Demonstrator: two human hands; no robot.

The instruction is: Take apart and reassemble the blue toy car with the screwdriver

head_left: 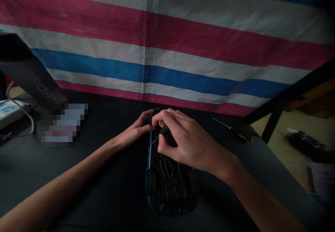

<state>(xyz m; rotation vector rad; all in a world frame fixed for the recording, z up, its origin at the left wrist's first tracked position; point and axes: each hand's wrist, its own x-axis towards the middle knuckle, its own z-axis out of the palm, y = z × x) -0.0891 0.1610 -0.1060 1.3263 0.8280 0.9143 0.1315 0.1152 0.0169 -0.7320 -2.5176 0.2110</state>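
A toy car (172,183) with blue sides lies upside down on the dark table, its black underside facing up. My left hand (137,129) grips the far left end of the car, thumb and fingers closed around its edge. Above the far half of the car, my right hand (184,137) is closed, pinching a small black ribbed wheel (164,130) between thumb and fingers. A thin rod shows just left of that wheel. The palm hides part of the underside, so I cannot tell whether the wheel is attached. Black wheels show at the near end.
A screwdriver (232,129) with a black and yellow handle lies on the table (110,183) to the right. At left are a blurred-out flat item (66,124), a dark stand (39,75) and a white power strip (12,111) with a cable. A striped sheet (157,54) hangs behind.
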